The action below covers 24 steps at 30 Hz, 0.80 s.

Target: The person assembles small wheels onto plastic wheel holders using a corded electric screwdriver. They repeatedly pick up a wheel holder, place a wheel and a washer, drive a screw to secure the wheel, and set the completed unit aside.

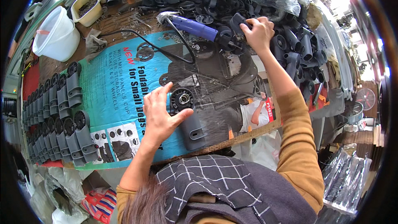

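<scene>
A dark grey plastic housing lies on the printed cardboard in front of me, with a coiled metal spring in its round black end. Beside it is my left hand, open, fingers spread, its thumb reaching over the housing; whether the thumb touches it I cannot tell. At the far right, my right hand grips a black plastic part at the edge of the parts heap. Just left of that hand lies a blue electric screwdriver, its tip toward the right and its cord curving over the cardboard.
Rows of similar grey housings stand at the left. A heap of black parts covers the back, and more grey housings pile up at the right. A white bucket and a cream tub of small hardware stand at the back left.
</scene>
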### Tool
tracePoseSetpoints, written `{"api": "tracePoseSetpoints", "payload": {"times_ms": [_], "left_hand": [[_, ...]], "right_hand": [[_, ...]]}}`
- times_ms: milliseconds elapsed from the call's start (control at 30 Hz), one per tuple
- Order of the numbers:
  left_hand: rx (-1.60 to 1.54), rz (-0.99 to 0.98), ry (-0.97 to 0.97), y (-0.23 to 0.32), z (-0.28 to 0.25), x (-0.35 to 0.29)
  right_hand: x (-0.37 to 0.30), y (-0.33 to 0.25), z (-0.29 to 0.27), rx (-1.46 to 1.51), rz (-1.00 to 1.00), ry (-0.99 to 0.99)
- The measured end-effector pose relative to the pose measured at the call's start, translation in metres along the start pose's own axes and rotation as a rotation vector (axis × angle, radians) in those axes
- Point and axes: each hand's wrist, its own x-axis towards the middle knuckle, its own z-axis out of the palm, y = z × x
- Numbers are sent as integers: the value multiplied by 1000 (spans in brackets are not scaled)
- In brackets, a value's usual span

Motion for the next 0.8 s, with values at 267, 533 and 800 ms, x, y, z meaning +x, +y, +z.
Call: {"api": "tracePoseSetpoints", "payload": {"times_ms": [267, 533, 800], "left_hand": [[110, 35, -98, -6, -6, -10], [40, 28, -58, -16, 4, -14], [4, 26, -54, -21, 8, -14]], "right_hand": [[-148, -40, -70, 539, -472, -475], [-148, -65, -79, 971, -331, -413], [-146, -111, -70, 745, -713, -537]]}}
